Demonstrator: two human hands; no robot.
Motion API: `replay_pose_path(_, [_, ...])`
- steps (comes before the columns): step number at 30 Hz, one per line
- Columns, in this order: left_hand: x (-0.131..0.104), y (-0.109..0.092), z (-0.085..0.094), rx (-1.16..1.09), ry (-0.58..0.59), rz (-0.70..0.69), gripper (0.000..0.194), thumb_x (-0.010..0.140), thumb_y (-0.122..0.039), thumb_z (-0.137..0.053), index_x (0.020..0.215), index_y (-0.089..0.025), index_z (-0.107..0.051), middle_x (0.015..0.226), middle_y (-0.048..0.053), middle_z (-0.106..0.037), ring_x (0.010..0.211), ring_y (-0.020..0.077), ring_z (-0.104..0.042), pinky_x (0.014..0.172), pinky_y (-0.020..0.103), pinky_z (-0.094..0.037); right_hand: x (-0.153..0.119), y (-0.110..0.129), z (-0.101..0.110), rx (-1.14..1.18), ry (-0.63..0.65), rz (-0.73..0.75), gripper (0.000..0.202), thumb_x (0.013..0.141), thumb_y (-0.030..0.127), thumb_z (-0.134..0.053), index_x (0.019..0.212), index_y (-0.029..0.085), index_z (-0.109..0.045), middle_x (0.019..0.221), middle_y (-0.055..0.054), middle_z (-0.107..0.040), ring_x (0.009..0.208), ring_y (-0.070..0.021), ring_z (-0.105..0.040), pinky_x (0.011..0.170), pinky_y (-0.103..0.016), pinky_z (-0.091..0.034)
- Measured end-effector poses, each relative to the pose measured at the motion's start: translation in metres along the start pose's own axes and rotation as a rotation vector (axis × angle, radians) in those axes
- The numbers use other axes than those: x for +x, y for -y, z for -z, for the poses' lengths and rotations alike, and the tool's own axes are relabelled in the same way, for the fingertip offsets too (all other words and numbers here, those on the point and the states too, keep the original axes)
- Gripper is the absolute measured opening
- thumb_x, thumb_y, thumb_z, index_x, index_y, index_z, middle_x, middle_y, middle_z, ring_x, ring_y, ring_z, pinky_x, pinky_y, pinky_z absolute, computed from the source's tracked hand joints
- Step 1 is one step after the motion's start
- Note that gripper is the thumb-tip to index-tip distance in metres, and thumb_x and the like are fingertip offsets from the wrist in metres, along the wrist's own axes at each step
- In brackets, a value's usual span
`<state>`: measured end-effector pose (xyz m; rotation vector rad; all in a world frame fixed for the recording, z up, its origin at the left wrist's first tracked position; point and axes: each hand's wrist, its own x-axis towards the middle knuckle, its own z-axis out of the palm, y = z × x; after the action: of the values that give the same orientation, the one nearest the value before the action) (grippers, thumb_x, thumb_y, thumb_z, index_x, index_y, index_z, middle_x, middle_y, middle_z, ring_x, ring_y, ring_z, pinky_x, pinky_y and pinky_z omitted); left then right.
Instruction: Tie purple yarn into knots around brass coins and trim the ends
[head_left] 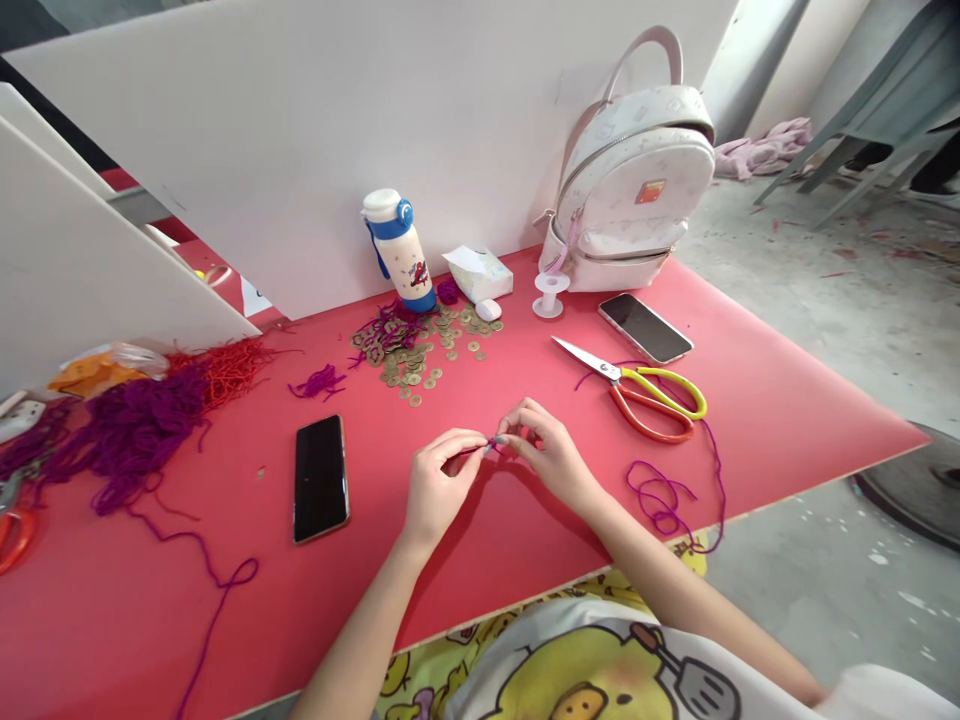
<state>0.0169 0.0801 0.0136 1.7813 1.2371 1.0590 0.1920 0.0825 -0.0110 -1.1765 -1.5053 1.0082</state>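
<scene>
Over the middle of the red table, my left hand (446, 480) and my right hand (547, 450) meet fingertip to fingertip. Both pinch a short piece of purple cord (493, 442) between thumb and forefinger. Most of that cord is hidden by the fingers. Scissors (616, 374) with one yellow and one orange handle lie to the right of my right hand, blades apart. A loose length of purple cord (660, 500) curls below them near the table edge. Left of my left hand lies a black phone (321, 480). Brass-coloured coins (409, 370) with holes are scattered beyond my hands.
At the back stand a white-and-blue bottle (401, 250), a tissue pack (480, 274), a white spool (550, 297) and a white backpack (630, 190). A second phone (645, 328) lies before the backpack. Purple yarn (142, 430) and red strands (229, 370) heap at left.
</scene>
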Motion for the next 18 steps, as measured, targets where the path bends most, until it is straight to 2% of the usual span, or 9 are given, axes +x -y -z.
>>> replay_pose_path(4, [-0.0006, 0.0022, -0.0019, -0.035, 0.003, 0.062, 0.010, 0.085, -0.017, -0.065, 0.084, -0.016, -0.075, 0.088, 0.008, -0.075, 0.077, 0.0170, -0.070, 0.063, 0.022, -0.054, -0.0013, -0.0026, -0.0015, -0.039, -0.011, 0.007, 0.009, 0.094, 0.021, -0.053, 0.088, 0.022, -0.060, 0.089, -0.001, -0.054, 0.075, -0.0159, -0.054, 0.067, -0.029, -0.043])
replay_pose_path(10, [-0.0001, 0.0016, -0.0036, -0.165, -0.034, 0.173, 0.006, 0.079, -0.022, -0.072, 0.078, -0.017, -0.075, 0.082, 0.006, -0.075, 0.076, 0.0188, -0.071, 0.063, 0.024, -0.057, -0.0016, -0.0047, -0.0030, -0.005, -0.007, 0.029, 0.014, 0.098, 0.028, -0.052, 0.089, 0.022, -0.060, 0.089, -0.002, -0.054, 0.078, -0.0168, -0.055, 0.068, -0.029, -0.045])
replay_pose_path(14, [0.0006, 0.0016, -0.0023, -0.239, -0.108, 0.257, 0.005, 0.076, -0.022, -0.072, 0.077, -0.018, -0.076, 0.079, 0.005, -0.075, 0.067, 0.0163, -0.068, 0.048, 0.021, -0.051, -0.0019, -0.0049, -0.0027, -0.035, 0.042, 0.017, 0.013, 0.095, 0.033, -0.060, 0.091, 0.022, -0.067, 0.088, -0.002, -0.056, 0.073, -0.0159, -0.054, 0.065, -0.028, -0.044])
replay_pose_path(18, [0.0006, 0.0048, -0.0012, -0.290, -0.109, 0.326, 0.008, 0.074, -0.024, -0.074, 0.075, -0.017, -0.076, 0.077, 0.005, -0.074, 0.056, 0.0135, -0.063, 0.038, 0.019, -0.044, -0.0032, -0.0009, -0.0021, -0.052, 0.119, 0.041, 0.015, 0.093, 0.028, -0.062, 0.083, 0.021, -0.071, 0.084, -0.002, -0.061, 0.066, -0.0141, -0.051, 0.062, -0.027, -0.042])
